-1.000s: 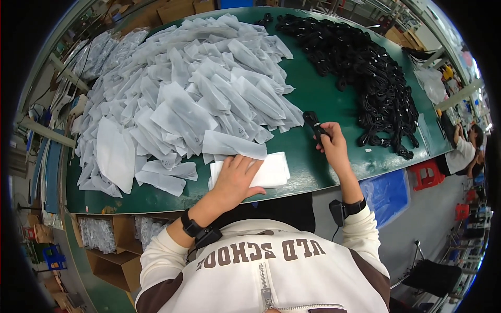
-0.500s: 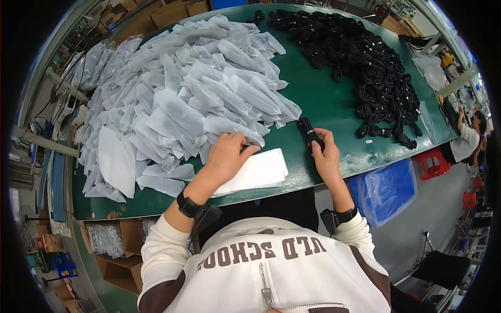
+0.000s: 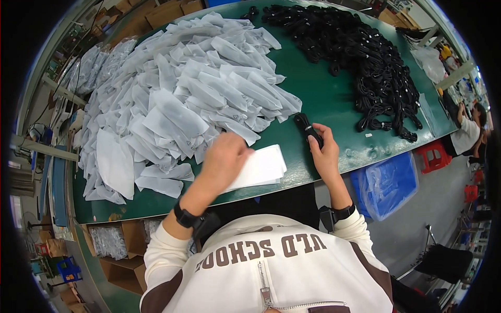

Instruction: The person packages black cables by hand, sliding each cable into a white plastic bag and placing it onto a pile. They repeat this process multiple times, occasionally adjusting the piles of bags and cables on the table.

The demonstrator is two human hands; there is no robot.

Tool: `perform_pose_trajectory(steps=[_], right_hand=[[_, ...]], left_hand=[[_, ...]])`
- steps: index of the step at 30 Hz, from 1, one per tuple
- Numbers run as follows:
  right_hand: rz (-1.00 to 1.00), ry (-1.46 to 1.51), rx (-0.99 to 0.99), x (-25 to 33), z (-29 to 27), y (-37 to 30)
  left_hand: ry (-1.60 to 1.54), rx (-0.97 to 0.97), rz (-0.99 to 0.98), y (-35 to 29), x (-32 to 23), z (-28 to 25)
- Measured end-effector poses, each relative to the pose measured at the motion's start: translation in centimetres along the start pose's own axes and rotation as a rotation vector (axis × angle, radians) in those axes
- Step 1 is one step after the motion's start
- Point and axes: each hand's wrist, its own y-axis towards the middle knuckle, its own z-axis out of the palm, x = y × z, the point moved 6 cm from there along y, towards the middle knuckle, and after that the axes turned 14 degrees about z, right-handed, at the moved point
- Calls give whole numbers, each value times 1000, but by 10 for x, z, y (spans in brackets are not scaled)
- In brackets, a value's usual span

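My right hand (image 3: pixel 326 154) grips a bundled black cable (image 3: pixel 302 125) between thumb and fingers, just above the green table (image 3: pixel 313 94). Motion blurs my left hand (image 3: pixel 224 160), which is over the left end of a stack of flat white bags (image 3: pixel 263 166). Its fingers look curled, but whether they hold anything is unclear. Beyond it spreads a large heap of filled, frosted white bags (image 3: pixel 172 109), with one bag (image 3: pixel 240 131) at the heap's near edge close to my left hand. A long pile of bundled black cables (image 3: pixel 373 78) covers the table's right side.
Below the table's right edge stands a blue bin lined with clear plastic (image 3: pixel 386 185), beside a red stool (image 3: pixel 434 156). Cardboard boxes (image 3: pixel 122 274) sit under the left edge. A person (image 3: pixel 467 136) is at the far right, and a black chair (image 3: pixel 446 263) stands lower right.
My left hand has let go of the bag at the heap's near edge and drawn back toward the flat bag stack. My right hand keeps the cable, nearly in place.
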Motion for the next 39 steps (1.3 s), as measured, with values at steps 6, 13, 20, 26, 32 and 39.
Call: perform_pose_trajectory(steps=[6,13,20,26,32,39], right_hand=[[45,56,23,3,1,-3],[94,264,273,25,-5,-47],[-281,53,292,55,-20,-69],[-278,19,298,53,-22,-74],[-256,36,292,51,-21,-77],[-318,0,373,59,-22,-80]], left_hand=[[-242,-10,67,-3,-46,37],[-224,-17,3,-10,-35,44],[-406,-34,-244,-15,-26,44],[-272,-67,-88,-10,-35,44],[-355,-26,-187,-12,-29,49],[-591,-89,-309,-9,-27,44]])
